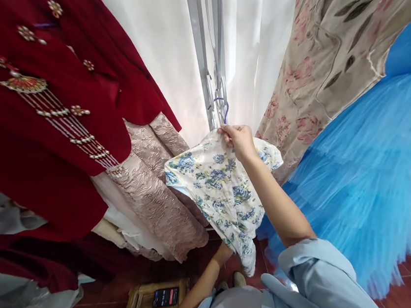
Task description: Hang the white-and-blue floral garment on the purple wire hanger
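A white garment with blue and yellow flowers [221,175] hangs in front of me, spread out and narrowing toward the bottom. My right hand [239,139] pinches its top edge, fingers closed, just below several hangers [217,98], one of them with a purple hook. Whether a hanger is inside the garment, I cannot tell. Lower down, my left hand [224,252] reaches behind the garment's lower part, and the cloth hides its fingers.
On the left hang a dark red beaded garment [106,78] and a pink brocade garment [159,203]. A beige floral dress [302,86] and a blue tulle dress [368,157] hang right. White curtains [159,35] stand behind. Below, a phone [166,297] lies on a wooden stool [145,290].
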The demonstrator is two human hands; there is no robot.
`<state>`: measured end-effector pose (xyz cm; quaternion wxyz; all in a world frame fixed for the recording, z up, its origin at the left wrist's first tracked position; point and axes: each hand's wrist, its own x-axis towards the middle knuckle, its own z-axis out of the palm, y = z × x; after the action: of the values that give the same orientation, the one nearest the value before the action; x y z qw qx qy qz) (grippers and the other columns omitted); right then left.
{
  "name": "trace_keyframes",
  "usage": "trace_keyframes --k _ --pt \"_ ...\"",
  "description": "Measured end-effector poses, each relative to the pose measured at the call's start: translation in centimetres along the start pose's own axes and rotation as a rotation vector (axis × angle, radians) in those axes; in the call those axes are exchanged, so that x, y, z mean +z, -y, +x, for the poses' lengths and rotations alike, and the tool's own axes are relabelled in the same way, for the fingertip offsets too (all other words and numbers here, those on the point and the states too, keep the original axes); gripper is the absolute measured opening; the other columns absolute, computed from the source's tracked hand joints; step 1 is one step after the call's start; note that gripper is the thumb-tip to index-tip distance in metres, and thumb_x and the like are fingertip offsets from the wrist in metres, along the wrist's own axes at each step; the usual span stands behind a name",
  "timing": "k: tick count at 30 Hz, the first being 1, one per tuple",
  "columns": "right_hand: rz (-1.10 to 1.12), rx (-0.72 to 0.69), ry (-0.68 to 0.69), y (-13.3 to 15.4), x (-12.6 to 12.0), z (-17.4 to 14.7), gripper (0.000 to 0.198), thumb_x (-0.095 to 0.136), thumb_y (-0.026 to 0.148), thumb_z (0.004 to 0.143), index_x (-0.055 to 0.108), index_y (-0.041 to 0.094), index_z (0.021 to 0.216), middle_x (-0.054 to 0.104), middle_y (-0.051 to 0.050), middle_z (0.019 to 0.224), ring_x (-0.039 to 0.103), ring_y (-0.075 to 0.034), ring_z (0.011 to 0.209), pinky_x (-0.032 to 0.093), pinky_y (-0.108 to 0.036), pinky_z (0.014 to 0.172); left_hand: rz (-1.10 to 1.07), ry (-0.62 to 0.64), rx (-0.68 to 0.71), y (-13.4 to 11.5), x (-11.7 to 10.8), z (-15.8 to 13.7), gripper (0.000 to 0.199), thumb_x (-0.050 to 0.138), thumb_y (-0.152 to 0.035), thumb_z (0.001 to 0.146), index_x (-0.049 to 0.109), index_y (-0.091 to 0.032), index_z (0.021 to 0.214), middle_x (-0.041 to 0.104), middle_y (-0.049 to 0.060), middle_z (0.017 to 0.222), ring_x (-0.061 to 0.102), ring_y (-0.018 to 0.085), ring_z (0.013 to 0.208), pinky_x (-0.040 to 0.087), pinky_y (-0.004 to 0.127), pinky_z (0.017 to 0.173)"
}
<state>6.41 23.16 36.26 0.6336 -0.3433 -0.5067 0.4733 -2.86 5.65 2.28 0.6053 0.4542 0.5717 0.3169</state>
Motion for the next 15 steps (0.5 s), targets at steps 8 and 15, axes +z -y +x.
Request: trace_keyframes --k 8,15 --pt "-0.134 0.004 0.057 -0.3 -1.3 -3.7 0.025 0.064 0.037 0.083 0.065 0.014 0.072 0.045 0.007 0.041 0.038 -0.008 0.039 0.024 -0.021 0.040 -0.061 -1.183 0.599 -14.7 -14.2 -1.4 0.036 0.032 -0.038 0.101 0.050 -0.015 0.121 0.053 0.017 0.128 0.045 0.028 0.134 0.037 0.048 0.113" --pt "-0.306 -0.119 0.057 -0.1 -1.1 -5.1 0.024 0.059 0.034 0.088 0.061 0.014 0.074 0.052 0.004 0.048 0.043 -0.008 0.043 0.030 -0.021 0.047 0.795 -0.346 1.308 -34.8 -11.9 -2.5 0.026 0.049 -0.023 0.100 0.065 -0.019 0.120 0.063 0.010 0.121 0.060 0.019 0.112 0.050 0.033 0.095"
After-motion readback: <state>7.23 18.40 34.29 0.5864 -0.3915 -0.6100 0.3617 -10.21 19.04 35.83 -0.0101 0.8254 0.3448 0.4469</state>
